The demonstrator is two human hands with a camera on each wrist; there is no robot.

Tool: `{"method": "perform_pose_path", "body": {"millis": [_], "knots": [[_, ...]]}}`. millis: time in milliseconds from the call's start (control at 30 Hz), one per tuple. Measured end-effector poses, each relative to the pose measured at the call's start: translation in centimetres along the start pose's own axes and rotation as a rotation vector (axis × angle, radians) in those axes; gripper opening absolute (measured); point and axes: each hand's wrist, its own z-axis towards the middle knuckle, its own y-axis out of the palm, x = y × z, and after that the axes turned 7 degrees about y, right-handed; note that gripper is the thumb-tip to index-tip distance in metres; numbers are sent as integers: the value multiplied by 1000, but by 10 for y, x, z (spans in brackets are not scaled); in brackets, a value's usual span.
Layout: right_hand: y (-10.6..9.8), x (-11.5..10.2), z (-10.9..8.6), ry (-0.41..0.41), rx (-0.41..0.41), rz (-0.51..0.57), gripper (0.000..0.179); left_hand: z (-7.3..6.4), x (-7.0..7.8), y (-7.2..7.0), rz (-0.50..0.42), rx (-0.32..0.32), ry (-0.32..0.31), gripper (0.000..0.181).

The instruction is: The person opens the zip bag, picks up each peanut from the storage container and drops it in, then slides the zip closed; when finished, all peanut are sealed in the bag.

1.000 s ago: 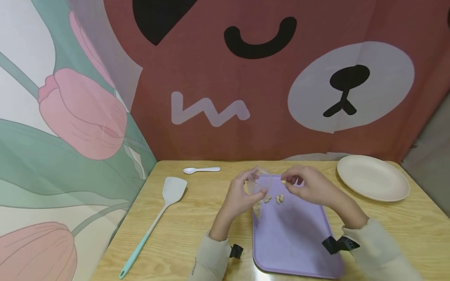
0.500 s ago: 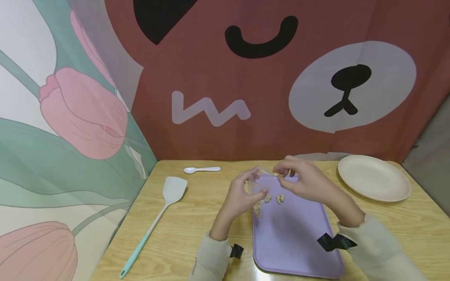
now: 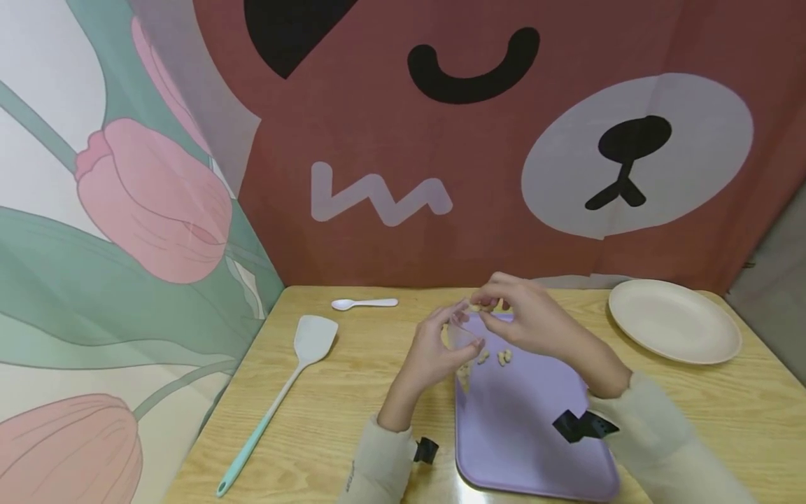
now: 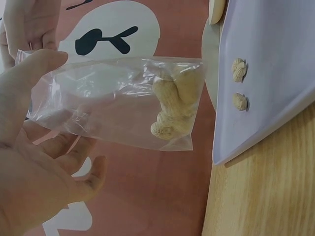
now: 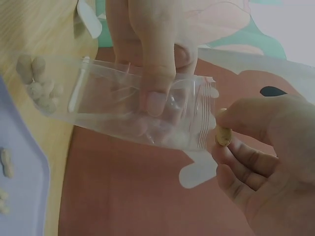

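Note:
My left hand [image 3: 434,346] grips a clear zip-top plastic bag [image 4: 123,105] near its mouth, thumb on one side and fingers on the other. Several unshelled peanuts [image 4: 170,105] lie at the bag's bottom, which hangs down over the left edge of the purple tray [image 3: 535,434]. Between thumb and fingertips, my right hand [image 3: 532,315] pinches a single peanut [image 5: 224,135], right at the mouth of the bag. A few loose peanuts [image 3: 504,358] rest on the far part of the tray, below the hands.
To the left lies a white spatula [image 3: 315,339] with a mint handle, and a small white spoon [image 3: 365,304] is near the table's back edge. A cream plate [image 3: 674,322] stands at the back right. A printed curtain [image 3: 378,245] hangs behind the wooden table [image 3: 352,392].
My right hand has moved left with the peanut, from over the tray to the bag's mouth. The left hand keeps its grip on the bag, nearly still.

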Motion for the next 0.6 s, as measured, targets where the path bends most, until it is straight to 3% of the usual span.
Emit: {"method": "perform_pose_path", "body": {"millis": [267,600], "knots": [[11,1,5,-19,-29,47,20,0,0,1,12,-36,3,53],[17,2,8,-27,-13,3,16,1,-1,-1,19,-40,20,55]]}}
